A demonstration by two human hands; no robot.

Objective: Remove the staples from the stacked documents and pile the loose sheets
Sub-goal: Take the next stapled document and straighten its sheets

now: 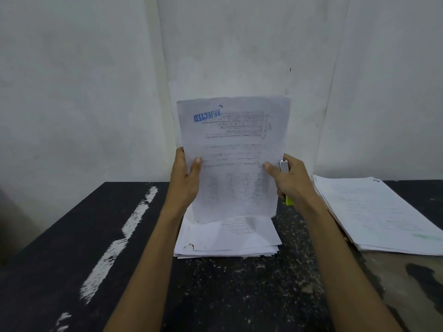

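- Document (pixel 233 159) upright above the pile (pixel 227 240), left edge pinched by your left grip (pixel 185 180).
- Right grip (pixel 291 184) pinches its right edge and clasps a tool (pixel 284 166).

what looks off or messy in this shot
The held sheets are upside down to the viewer: their blue REJECTED stamp reads inverted. The pile below on the table is unevenly fanned, with a reddish stain at its near left corner.

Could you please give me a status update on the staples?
Left hand pinches held sheets at left edge; right hand at right edge, silver-green tool in its grip. Sheets upright above centre pile. Nothing in the way.
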